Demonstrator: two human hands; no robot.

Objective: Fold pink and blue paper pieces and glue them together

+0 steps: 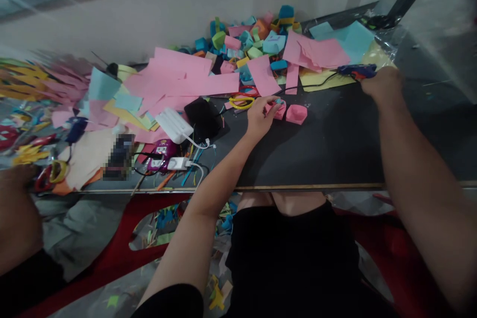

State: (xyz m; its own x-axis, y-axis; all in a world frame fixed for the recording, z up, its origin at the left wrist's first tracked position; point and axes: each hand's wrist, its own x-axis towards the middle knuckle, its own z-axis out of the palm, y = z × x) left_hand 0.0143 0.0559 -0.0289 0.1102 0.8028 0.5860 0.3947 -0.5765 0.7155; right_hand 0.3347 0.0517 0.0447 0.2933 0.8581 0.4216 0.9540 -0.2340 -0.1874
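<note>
My left hand (260, 118) is closed on a small pink folded paper box (280, 111), its fingers curled over the rim. A bit of light blue shows at the fingertips, too small to name. Right beside it stands a second open pink paper box (297, 114), which no hand touches. Farther right, my right hand (384, 87) grips a dark blue glue gun (357, 70) with an orange part, held near the back of the table. A black cord runs left from the gun. Scissors (242, 102) with red and yellow handles lie behind my left hand.
Pink paper sheets (179, 72) cover the back left, near a heap of coloured paper boxes (249, 39). A white power bank (174, 125), black phone (202, 118) and purple power strip (162, 155) lie left. At far left, another person's hand (18, 179) is near scissors (48, 176).
</note>
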